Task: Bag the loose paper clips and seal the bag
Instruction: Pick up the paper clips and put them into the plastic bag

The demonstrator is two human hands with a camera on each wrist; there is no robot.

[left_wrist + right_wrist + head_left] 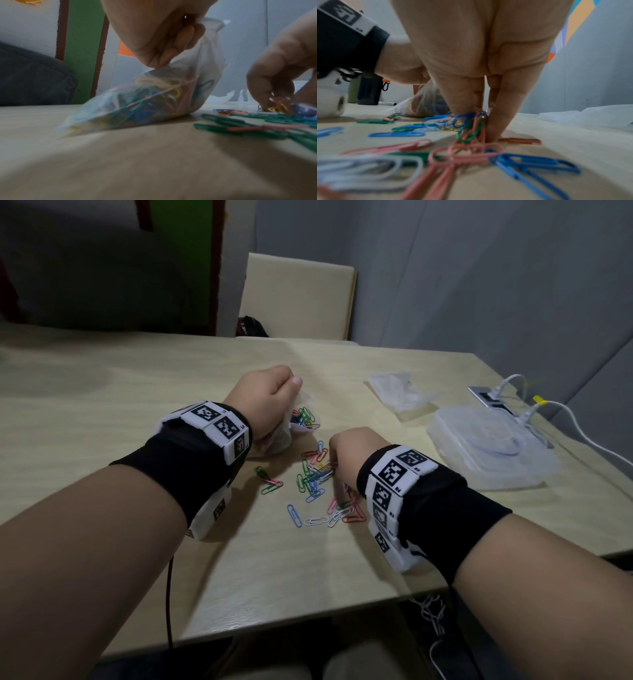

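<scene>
The left hand (159,36) grips the bag (142,100) top with curled fingers. Only the right wrist view shows the right hand (477,56) fingertips pinching paper clips (471,125); others lie around them.

Bare surface (85,405) is lying open toward the left edge; a plastic container (486,446) and cables (561,412) are crowding the right edge.

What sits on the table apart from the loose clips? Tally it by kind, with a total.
Bag with clips: 1
Crumpled clear plastic heap: 1
Clear plastic box: 1
White plugged cables: 2
Total: 5
</scene>
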